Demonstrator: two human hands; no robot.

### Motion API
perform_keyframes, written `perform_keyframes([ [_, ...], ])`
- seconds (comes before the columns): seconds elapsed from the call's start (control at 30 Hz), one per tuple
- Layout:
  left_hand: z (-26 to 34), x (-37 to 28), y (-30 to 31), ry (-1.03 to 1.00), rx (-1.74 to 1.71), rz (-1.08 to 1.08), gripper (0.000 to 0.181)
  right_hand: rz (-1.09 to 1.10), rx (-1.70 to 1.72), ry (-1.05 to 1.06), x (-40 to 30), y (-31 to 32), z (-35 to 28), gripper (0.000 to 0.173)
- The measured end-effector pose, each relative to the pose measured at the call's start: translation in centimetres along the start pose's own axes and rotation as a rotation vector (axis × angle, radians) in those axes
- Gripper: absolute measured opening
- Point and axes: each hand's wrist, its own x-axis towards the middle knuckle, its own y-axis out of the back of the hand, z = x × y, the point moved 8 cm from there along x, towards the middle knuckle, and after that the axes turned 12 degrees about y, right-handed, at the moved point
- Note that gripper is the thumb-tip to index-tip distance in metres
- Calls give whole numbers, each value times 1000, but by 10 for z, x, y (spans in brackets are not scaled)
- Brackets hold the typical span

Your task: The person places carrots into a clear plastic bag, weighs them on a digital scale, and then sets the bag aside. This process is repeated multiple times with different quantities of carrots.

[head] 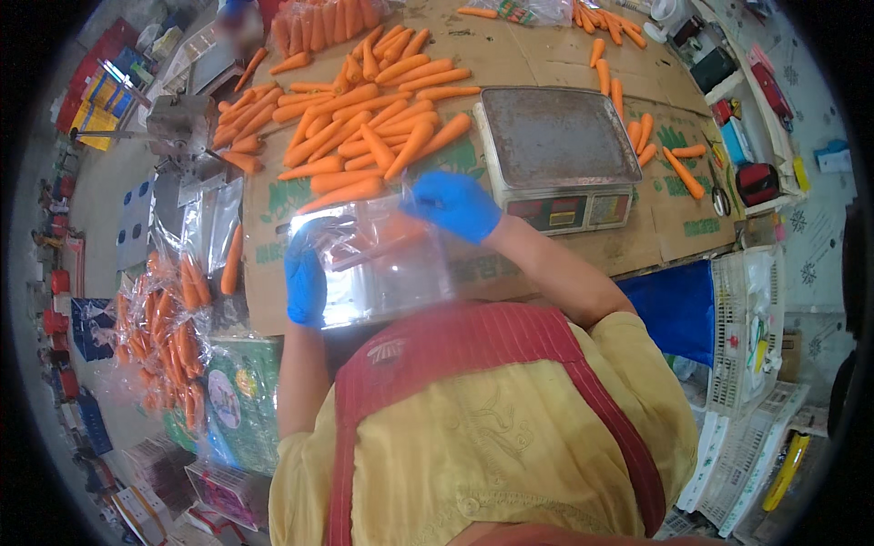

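My left hand [306, 276], in a blue glove, grips the left side of a clear plastic bag [382, 286] held flat before my chest. At the bag's upper right edge is my right hand [454, 203], also blue-gloved, its fingers closed on the film. Orange shapes show through the film; whether they lie inside or beneath it I cannot tell. Just beyond the bag a large pile of loose carrots [369, 130] covers the cardboard. To the right of the pile stands a digital scale [560, 136] with a bare, worn metal pan.
Bagged carrots [164, 334] fill a crate area at lower left, near a metal sealing device [181, 126]. More bagged carrots [321, 27] lie at the far edge. Scissors [718, 194] and loose carrots [683, 174] are on the right, beside a white shelf tray [765, 184].
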Motion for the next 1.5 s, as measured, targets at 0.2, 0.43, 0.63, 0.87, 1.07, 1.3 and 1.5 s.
perform_keyframes([
  [0.2, -7, -17, -24, 121, 51, -77, 36, -117, -208, 61, -24, -15, -4, 22],
  [0.43, -34, -31, -19, 252, -34, -54, 37, -216, -175, -17, -31, -9, -11, 23],
  [0.63, -4, -33, -32, 173, 40, -8, 39, -259, -320, 111, -24, 1, -36, 20],
  [0.87, 17, -33, -50, 68, 352, -72, 38, -395, -262, 2, -17, -9, -34, 23],
  [1.07, 35, 8, -78, 114, 110, -185, 40, -51, -288, 36, 1, 61, -46, 24],
  [1.3, 157, 82, -203, -121, -107, -422, 37, 456, -377, 5, -32, 218, -53, 14],
  [1.5, 105, 146, -284, -88, -259, -643, 37, 604, -482, -254, -95, 267, -2, 20],
])
